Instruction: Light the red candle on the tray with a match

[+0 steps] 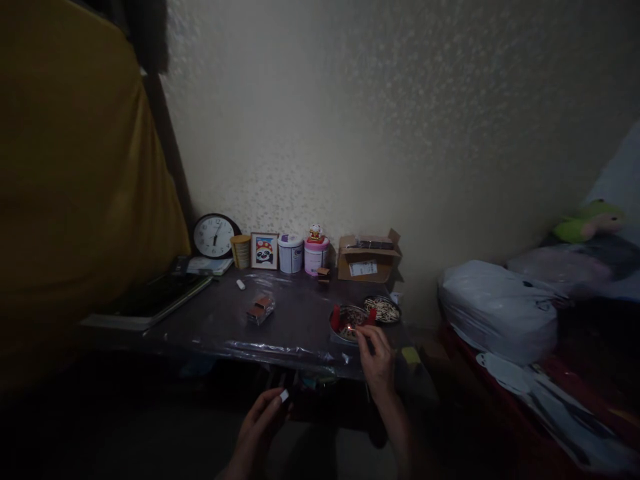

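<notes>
Between the thumb and fingers of my right hand (377, 357) is a match with a small glowing tip (349, 328). It is just above a round metal bowl (332, 327) with red pieces (335, 316) at its sides and thin sticks inside. Lower down, in front of the table, my left hand (263, 420) is closed around a small dark matchbox whose white end (285, 395) shows; the rest is lost in shadow. Behind the bowl, a second dish holds a heap of pale matchsticks (383, 309). A plastic-wrapped pack of matchboxes (261, 309) lies on the table.
Along the back of the dark table (295, 313) stand a clock (215, 236), a yellow cup (241, 252), a framed panda picture (265, 251), two lidded tubs (291, 255) and an open cardboard box (367, 260). White bags (500, 307) lie at the right.
</notes>
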{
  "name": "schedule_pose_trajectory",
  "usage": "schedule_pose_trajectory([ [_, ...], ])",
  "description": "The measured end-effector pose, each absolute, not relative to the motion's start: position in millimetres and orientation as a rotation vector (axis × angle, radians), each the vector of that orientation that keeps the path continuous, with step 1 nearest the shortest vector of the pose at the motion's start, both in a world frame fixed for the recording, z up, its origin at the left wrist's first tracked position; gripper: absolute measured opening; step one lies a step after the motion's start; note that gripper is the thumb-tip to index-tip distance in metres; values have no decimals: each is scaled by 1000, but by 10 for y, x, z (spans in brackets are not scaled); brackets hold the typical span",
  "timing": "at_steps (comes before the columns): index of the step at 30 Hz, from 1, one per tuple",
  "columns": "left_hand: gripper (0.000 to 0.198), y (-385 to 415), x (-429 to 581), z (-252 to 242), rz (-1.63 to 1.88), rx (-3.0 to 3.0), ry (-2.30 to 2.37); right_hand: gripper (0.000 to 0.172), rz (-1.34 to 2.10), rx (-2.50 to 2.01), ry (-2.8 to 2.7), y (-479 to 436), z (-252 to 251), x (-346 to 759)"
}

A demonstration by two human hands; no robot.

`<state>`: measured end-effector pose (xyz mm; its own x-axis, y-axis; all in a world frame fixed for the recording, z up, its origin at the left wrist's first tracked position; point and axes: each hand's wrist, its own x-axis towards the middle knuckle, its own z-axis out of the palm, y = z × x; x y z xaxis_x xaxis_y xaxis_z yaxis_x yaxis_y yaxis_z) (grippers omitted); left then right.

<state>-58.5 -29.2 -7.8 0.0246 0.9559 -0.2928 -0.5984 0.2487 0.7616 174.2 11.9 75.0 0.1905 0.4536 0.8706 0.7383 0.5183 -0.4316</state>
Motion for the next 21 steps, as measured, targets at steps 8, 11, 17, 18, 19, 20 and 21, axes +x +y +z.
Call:
schedule_pose_trajectory([
  [8,41,-291,-584,-80,1286,503,936,15,-276,-1148,-1512,198,702,1772],
  [11,39,-294,-584,-77,1291,485,929,16,-265,-1157,-1524,224,700,1780],
  [17,39,-290,-587,-82,1286,503,924,17,-242,-1156,-1528,275,719,1785],
  [18,39,-289,-587,-83,1290,504,924,17,-230,-1152,-1524,285,723,1784],
  [19,39,-289,-587,-83,1291,505,926,17,-214,-1146,-1516,296,727,1782],
  [20,39,-289,-588,-81,1289,504,928,17,-195,-1140,-1509,308,731,1780],
  [21,39,-289,-589,-78,1286,503,930,17,-171,-1132,-1497,321,736,1777],
])
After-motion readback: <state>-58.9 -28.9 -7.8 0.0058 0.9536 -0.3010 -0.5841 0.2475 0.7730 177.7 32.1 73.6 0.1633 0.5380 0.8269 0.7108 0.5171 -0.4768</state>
